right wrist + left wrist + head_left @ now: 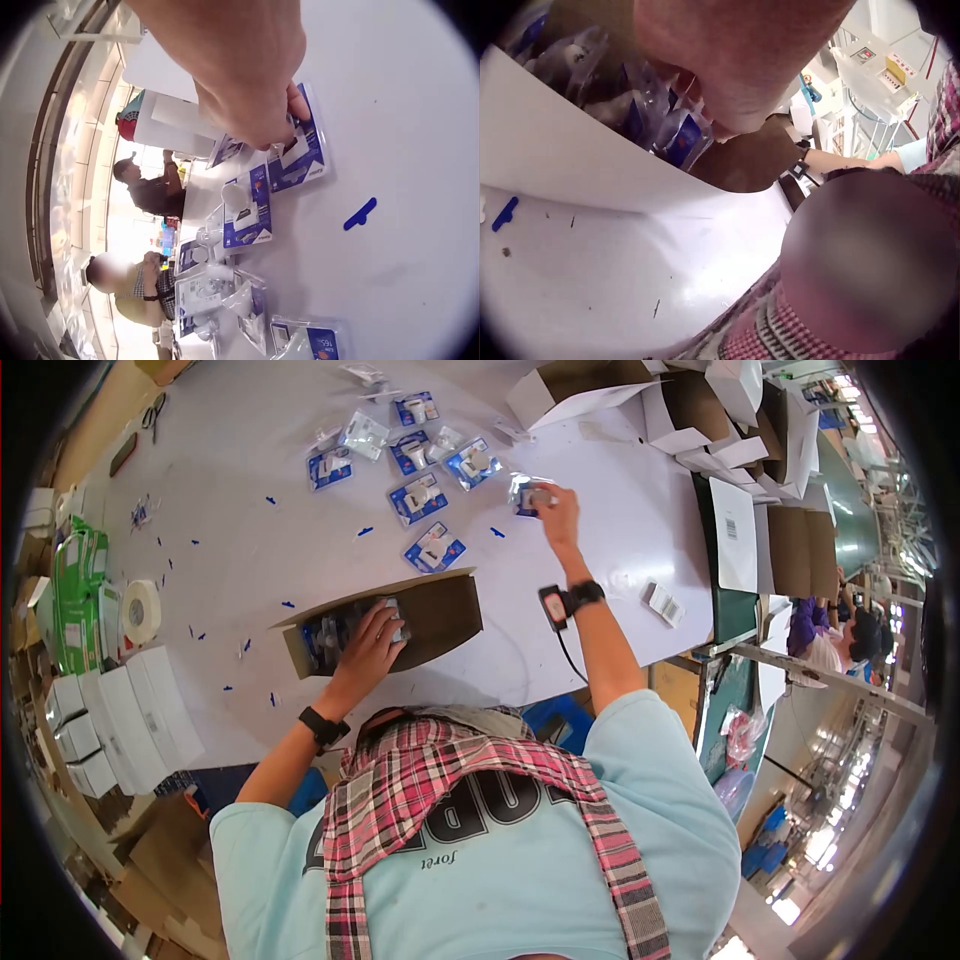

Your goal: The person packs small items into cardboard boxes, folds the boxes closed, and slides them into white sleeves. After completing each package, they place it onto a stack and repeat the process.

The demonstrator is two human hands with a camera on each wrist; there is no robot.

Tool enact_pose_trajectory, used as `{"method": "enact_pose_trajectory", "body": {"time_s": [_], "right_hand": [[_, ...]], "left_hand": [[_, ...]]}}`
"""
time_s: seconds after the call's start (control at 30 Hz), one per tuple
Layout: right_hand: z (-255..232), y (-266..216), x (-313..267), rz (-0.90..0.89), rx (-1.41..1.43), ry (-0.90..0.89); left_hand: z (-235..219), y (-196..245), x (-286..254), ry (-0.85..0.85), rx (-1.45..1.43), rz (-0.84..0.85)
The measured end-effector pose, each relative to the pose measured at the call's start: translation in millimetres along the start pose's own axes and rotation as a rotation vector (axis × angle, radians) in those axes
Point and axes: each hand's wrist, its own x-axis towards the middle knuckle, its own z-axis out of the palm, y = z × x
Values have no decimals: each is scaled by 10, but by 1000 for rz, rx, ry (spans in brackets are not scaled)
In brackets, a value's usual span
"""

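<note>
An open cardboard box (440, 622) stands near the table's front edge, with clear-and-blue blister packs (682, 139) inside its left part. The left hand (368, 650) reaches into it and grips a pack (398, 622) among the others. Out to the right, the right hand (558, 515) pinches another blue blister pack (525, 497) at the table; in the right wrist view the right hand (255, 97) has its fingers on that pack (304, 161). More blister packs (418, 498) lie loose between the two hands, beyond the box.
Empty cartons (690, 410) stack at the back right. White boxes (150, 710), a tape roll (141, 610) and a green package (80, 595) are at the left. Small blue tabs (497, 532) dot the table. A small white pack (663, 604) lies at the right. Other people are in the background.
</note>
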Motion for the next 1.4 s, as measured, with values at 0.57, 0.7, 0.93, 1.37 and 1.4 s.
{"method": "enact_pose_trajectory", "body": {"time_s": [0.57,0.7,0.93,1.37,1.4], "right_hand": [[755,-1006,-1633,134,382,-764],[1083,-638,-1739,208,374,-715],[1204,-341,-1710,-103,208,-716],[-585,-1846,-785,25,393,-914],[-512,-1695,-592,-51,340,-694]], "left_hand": [[64,-116,0,8,-16,104],[149,-164,-29,15,-59,97],[30,30,69,73,-152,95],[483,-273,4,246,219,160],[521,-287,-4,257,246,154]]}}
